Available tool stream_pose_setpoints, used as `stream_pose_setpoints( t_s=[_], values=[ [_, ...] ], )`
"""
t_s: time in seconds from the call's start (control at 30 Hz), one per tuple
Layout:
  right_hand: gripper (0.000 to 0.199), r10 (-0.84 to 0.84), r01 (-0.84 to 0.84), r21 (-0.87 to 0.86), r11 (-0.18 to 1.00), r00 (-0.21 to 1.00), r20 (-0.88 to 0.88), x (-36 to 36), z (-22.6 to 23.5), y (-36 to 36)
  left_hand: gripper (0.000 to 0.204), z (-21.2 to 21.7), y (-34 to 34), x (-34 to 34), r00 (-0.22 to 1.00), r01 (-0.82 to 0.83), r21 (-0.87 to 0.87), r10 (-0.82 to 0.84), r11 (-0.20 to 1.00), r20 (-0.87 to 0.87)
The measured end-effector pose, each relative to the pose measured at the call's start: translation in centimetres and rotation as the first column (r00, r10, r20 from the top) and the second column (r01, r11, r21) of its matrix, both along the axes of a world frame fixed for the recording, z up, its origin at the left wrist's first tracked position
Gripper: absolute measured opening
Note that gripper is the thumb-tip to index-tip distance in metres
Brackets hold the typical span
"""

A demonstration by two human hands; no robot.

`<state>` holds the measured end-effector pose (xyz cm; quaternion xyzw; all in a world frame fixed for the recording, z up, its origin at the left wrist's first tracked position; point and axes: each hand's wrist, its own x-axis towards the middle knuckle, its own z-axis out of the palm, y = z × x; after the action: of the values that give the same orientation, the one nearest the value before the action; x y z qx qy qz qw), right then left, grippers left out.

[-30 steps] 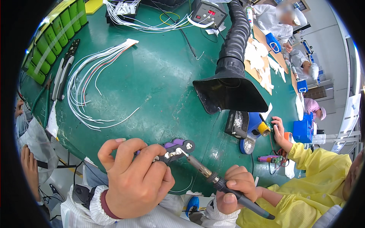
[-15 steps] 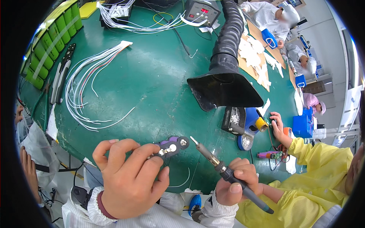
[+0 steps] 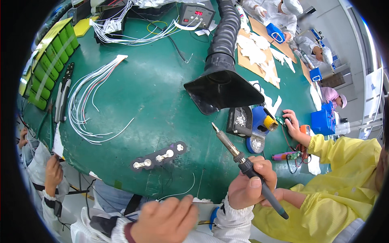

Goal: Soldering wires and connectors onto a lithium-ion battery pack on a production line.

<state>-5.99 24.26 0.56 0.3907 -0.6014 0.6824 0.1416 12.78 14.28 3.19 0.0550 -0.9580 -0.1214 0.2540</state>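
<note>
My right hand (image 3: 253,184) is closed round the grip of a soldering iron (image 3: 242,162). The iron's tip points up and to the left, above the table and touching nothing. A row of cells in a dark holder, a small battery pack (image 3: 152,158), lies on the green mat with whitish metal tabs on top. Neither hand touches it. My left hand (image 3: 168,220) is at the lower edge, nearer to me than the pack, smeared by motion, so its fingers are hard to read. Beside it a thin white wire (image 3: 180,196) curves on the table's near part.
A black fume hood (image 3: 223,91) overhangs the mat. Right of it stand a tip cleaner box (image 3: 240,121) and a blue iron stand (image 3: 259,123). White wires (image 3: 79,105), wire strippers (image 3: 63,95) and green cells (image 3: 52,62) lie left. A yellow-sleeved co-worker's hand (image 3: 293,123) is at right.
My left hand has let go of the battery pack and drawn back toward me; the pack now lies on the mat. The iron is still held, its tip raised. The view has shifted slightly.
</note>
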Motion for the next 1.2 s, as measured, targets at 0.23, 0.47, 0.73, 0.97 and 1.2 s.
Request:
stream_pose_setpoints(
  t_s=[0.23,0.47,0.73,0.97,1.2],
  values=[
    [0.031,-0.009,0.009,-0.016,1.000,0.999,0.044,0.1,0.3,0.0,0.022,-3.9,1.5,-2.5,0.995,-0.046,-0.213,0.065,0.976,0.081],
    [0.032,0.009,-0.008,-0.007,1.000,0.999,0.053,0.2,0.3,0.3,0.015,-2.1,1.3,-1.7,0.986,0.121,0.038,-0.124,0.992,0.115],
    [0.040,0.225,-0.206,0.114,0.972,0.955,-0.192,0.9,0.4,0.1,0.009,-1.3,-2.8,3.5,0.947,0.210,0.454,-0.066,0.866,-0.313],
    [0.030,0.544,-0.450,0.378,0.809,0.818,-0.190,4.1,1.1,-1.6,0.014,-3.3,-3.0,6.0,0.944,0.152,0.859,0.185,0.488,-0.272],
    [0.025,0.659,-0.513,0.459,0.725,0.710,-0.248,6.1,-0.6,-4.2,0.011,-4.7,-3.7,6.1,0.882,0.322,0.736,0.093,0.595,-0.461]
  ],
)
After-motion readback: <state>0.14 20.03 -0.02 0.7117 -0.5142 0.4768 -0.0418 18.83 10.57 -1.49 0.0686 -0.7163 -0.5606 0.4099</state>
